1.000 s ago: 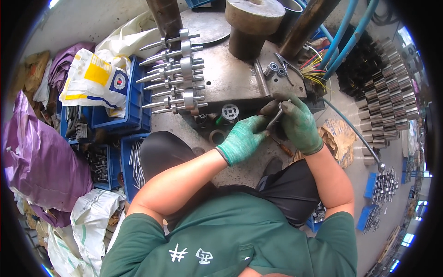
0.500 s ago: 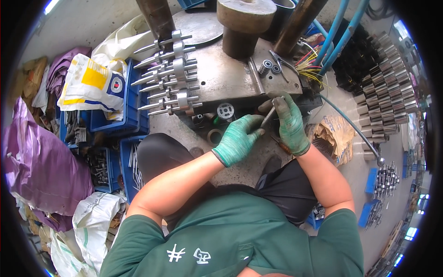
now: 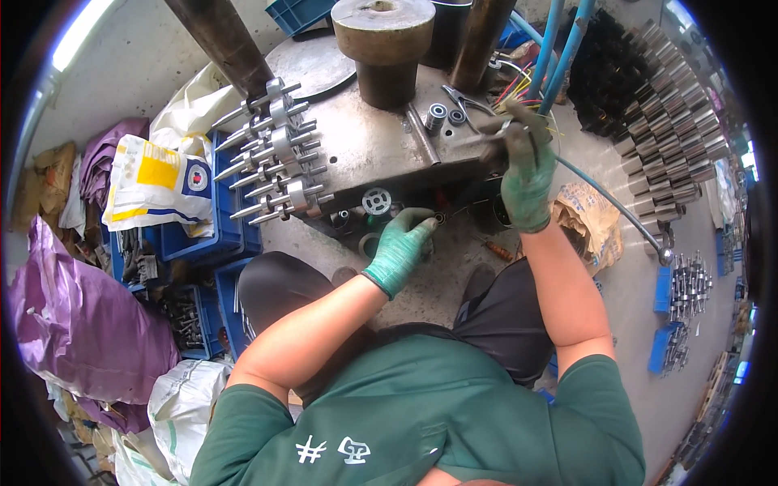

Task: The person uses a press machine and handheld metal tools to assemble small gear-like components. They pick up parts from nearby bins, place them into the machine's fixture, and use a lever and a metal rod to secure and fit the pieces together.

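Observation:
My left hand (image 3: 401, 249), in a green knit glove, is closed in front of the bench's front edge, a small metal ring (image 3: 439, 217) at its fingertips. Farther right and higher, my gloved right hand (image 3: 527, 174) is at the front right corner of the steel bench plate (image 3: 356, 150). Its fingers are blurred, closed round what looks like a slim metal shaft (image 3: 476, 140) pointing left over the plate. Close by on the plate are pliers (image 3: 466, 101), two bearings (image 3: 437, 116) and a metal bar (image 3: 423, 135). A round slotted metal disc (image 3: 376, 201) shows beside my left hand.
Several shafts with round metal bodies (image 3: 279, 142) line the plate's left edge. A thick steel ram (image 3: 385, 40) and dark columns (image 3: 223, 40) rise behind. Blue bins (image 3: 235, 219) and sacks (image 3: 89, 300) stand left; stacked metal cylinders (image 3: 668, 121) and a cardboard-coloured bag (image 3: 587, 223) are right.
My hands have parted. The right one moved up to the plate's corner with the shaft; the left one moved slightly left and down. The view has shifted a little.

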`<state>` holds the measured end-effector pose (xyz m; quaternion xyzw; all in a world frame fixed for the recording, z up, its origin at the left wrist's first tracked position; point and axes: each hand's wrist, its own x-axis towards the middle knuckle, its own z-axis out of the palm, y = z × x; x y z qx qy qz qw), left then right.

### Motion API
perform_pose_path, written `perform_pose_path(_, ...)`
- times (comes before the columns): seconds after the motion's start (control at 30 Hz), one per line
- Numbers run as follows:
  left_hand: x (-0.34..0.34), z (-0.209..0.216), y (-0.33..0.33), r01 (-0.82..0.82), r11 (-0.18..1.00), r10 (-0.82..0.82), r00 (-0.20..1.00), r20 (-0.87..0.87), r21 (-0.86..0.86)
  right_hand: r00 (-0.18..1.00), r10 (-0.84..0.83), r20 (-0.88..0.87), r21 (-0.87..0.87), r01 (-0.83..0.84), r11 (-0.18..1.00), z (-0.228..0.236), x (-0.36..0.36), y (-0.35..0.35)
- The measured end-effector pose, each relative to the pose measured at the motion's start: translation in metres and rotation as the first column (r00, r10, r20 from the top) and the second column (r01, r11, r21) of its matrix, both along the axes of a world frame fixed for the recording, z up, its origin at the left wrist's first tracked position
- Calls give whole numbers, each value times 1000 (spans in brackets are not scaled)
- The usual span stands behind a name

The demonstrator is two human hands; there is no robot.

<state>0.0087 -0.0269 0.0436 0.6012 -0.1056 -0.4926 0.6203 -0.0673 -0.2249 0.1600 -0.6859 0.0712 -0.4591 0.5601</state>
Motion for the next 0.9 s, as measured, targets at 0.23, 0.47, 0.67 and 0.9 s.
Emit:
perform_pose_path(0.23,30,-24,11,-392,900,434,840,-325,189,781,-88,-619,-62,63,996,-22,29,-44)
perform_pose_path(0.47,67,-62,10,-522,849,507,849,-149,-83,862,9,-507,153,80,985,-29,22,-58)
perform_pose_path(0.67,22,-44,34,207,942,-328,719,612,262,930,84,-359,420,80,904,-33,1,-75)
perform_pose_path(0.9,29,90,-19,261,956,-193,202,960,137,969,34,-247,466,88,880,-20,-14,-77)
